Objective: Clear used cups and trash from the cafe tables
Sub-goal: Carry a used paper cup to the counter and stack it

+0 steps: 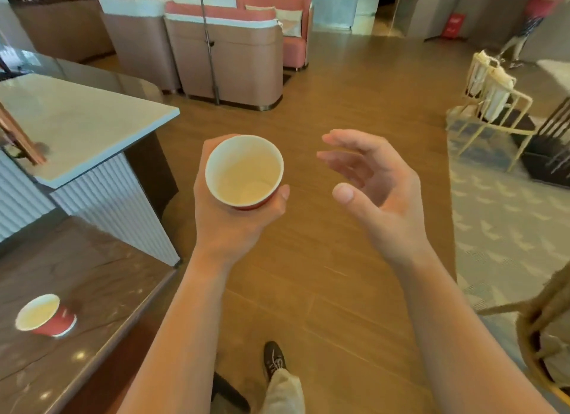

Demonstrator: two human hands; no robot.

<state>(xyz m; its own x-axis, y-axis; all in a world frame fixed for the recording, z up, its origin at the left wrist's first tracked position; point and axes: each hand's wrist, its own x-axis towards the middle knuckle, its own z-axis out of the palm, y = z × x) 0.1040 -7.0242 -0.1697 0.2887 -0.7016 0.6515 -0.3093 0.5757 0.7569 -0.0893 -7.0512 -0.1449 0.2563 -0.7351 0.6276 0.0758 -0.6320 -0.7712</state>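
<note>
The left grip (pixel 228 219), a bare hand, holds a cup (pixel 244 172) in the air above the floor (pixel 324 259), in front of the person's body. Its fingers curl round the far side of the cup and the thumb presses the near side. The cup is red outside and pale inside, its mouth faces up, and nothing shows in it. The right grip (pixel 376 182) hangs just beside the cup without touching it, palm turned toward it. Its fingers are spread wide and loosely bent, and it holds nothing. A second cup (pixel 46 315), also red with a pale inside, sits on the dark glossy counter (pixel 92 290) at lower left, well apart from both grips and near that counter's outer side. Behind this counter stands a pale counter (pixel 83 123) with a ribbed white base. A shoe (pixel 274 358) and a light trouser leg show on the wooden floor between the forearms. Further back stand pink booths (pixel 228 58) with a thin metal pole in front of them. To the right a patterned grey carpet (pixel 499 228) meets the wood, and a gold-framed chair (pixel 493 105) stands on it. Part of a woven chair (pixel 543 336) shows at the lower right edge. Another person (pixel 536 12), blurred, is at the far upper right.
</note>
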